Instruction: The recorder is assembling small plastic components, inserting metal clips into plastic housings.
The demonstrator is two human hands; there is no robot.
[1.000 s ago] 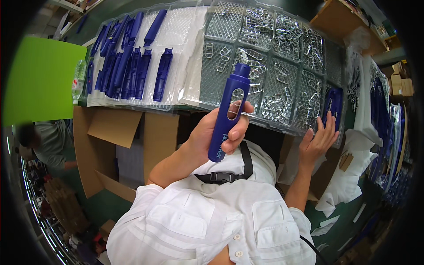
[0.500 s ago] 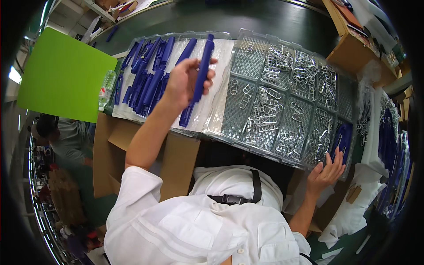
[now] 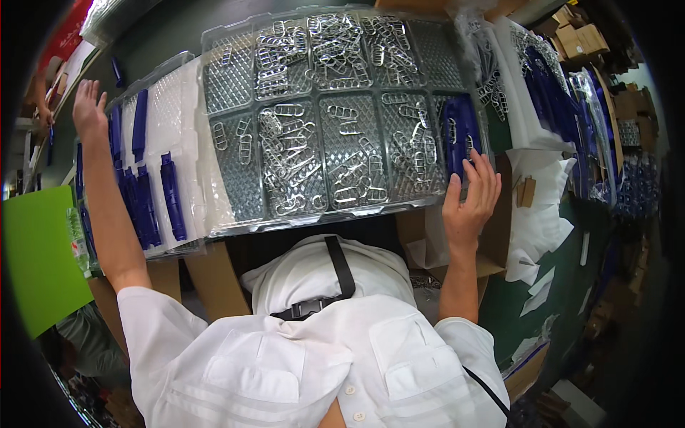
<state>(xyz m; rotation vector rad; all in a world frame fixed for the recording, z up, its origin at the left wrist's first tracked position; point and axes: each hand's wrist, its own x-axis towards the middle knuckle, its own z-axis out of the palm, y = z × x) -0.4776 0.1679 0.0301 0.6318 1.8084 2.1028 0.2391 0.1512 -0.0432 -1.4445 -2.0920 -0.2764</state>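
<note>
My left hand [image 3: 90, 113] is raised at the far left with its fingers apart, and no piece shows in it. Just beside it are several long dark-blue plastic pieces [image 3: 140, 127] lying on a white-lined clear tray [image 3: 189, 143]. My right hand [image 3: 471, 207] is at the near right corner of a clear compartmented tray [image 3: 335, 212], fingers spread and holding nothing I can see. Its fingertips reach over the end of a blue piece [image 3: 458, 128] in that corner compartment; whether they touch it I cannot tell. Small metal wire buckles [image 3: 289, 153] fill several compartments.
A green board [image 3: 36, 257] and a clear bottle [image 3: 77, 239] stand at the left. Open cardboard [image 3: 214, 278] is below the tray edge. On the right are white foam [image 3: 528, 107] with hanging blue parts and crumpled white sheeting [image 3: 535, 207]. Another person's hand [image 3: 44, 114] shows far left.
The view has swung right. My left hand has let go of the long blue piece it held and moved out to the left with fingers spread. My right hand stays by the corner compartment.
</note>
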